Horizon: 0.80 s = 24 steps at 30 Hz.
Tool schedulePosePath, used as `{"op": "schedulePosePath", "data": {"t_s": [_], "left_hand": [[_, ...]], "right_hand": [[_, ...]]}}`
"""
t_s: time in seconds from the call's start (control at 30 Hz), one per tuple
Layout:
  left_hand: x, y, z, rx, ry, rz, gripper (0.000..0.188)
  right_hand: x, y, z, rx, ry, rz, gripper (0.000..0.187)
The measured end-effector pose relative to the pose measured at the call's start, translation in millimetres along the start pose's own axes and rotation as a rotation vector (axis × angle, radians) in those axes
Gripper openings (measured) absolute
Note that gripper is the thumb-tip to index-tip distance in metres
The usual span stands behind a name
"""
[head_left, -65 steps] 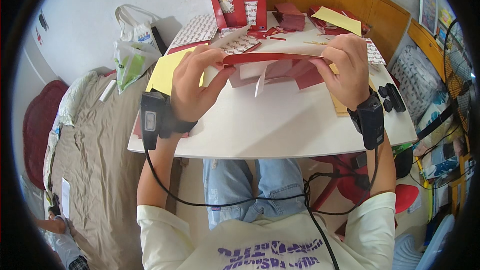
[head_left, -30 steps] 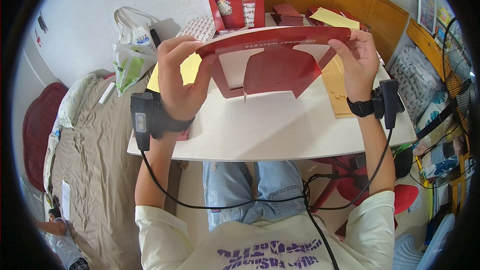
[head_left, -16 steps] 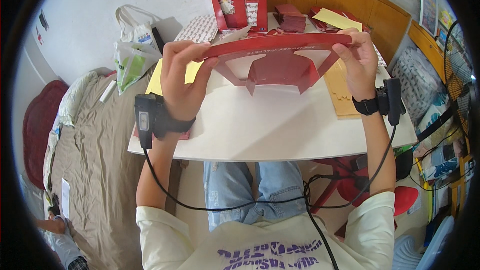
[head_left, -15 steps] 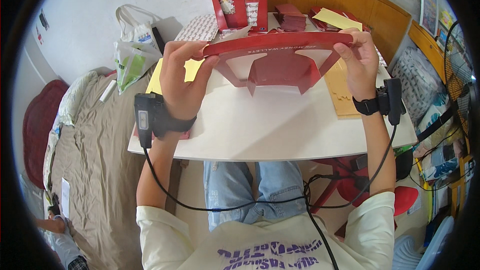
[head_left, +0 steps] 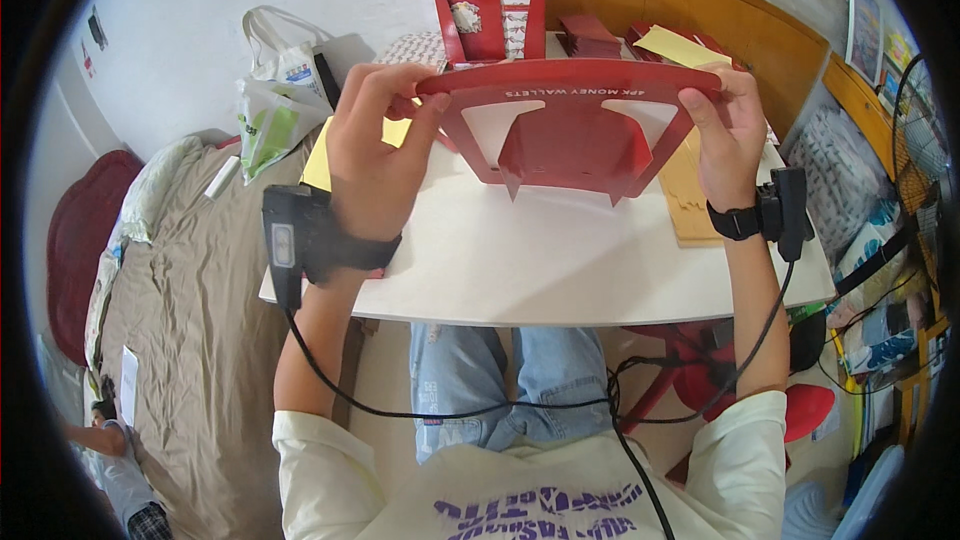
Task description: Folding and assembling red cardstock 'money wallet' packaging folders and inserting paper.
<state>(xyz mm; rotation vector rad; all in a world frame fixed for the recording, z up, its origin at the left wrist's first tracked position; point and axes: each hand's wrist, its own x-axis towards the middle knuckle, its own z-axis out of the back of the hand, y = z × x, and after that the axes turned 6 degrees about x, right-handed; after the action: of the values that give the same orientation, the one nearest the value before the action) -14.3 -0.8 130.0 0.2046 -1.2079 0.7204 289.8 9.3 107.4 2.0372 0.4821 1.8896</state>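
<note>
Above the white table I hold up a red cardboard box piece [head_left: 575, 145] with printing on its near edge, cut-out openings and a folded flap in its middle. My left hand [head_left: 385, 145] pinches its left end between thumb and fingers. At the opposite end my right hand [head_left: 722, 125] grips it the same way, thumb toward me. Behind it stands a made-up red display box [head_left: 490, 2] with patterned pieces in its front. A stack of red card pieces [head_left: 590, 37] lies to the right of that box.
The white table [head_left: 540, 275] bears yellow paper [head_left: 317, 162] at left and tan cardboard [head_left: 690, 202] at right. A bed [head_left: 190, 320] and bags [head_left: 275, 115] are on the left. A fan [head_left: 918, 150] stands right. Another person [head_left: 115, 460] shows at lower left. Cables link my wrist devices.
The red cardboard piece has tilted so that more of its printed face and central flap shows. Both hands keep their hold and have shifted slightly right.
</note>
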Motion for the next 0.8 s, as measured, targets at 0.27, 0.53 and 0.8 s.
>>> {"op": "schedulePosePath", "data": {"t_s": [0.27,0.53,0.8], "left_hand": [[-5,2,-4,0.06,-0.045,-0.07,0.02],[-9,9,-8,-0.229,0.063,-0.008,0.021],[-5,-1,-10,0.089,-0.027,-0.231,0.02]], "right_hand": [[0,1,-3,0.016,-0.018,-0.008,0.02],[-1,-5,6,0.003,-0.046,-0.002,0.018],[5,1,-11,0.053,-0.104,0.13,0.019]]}}
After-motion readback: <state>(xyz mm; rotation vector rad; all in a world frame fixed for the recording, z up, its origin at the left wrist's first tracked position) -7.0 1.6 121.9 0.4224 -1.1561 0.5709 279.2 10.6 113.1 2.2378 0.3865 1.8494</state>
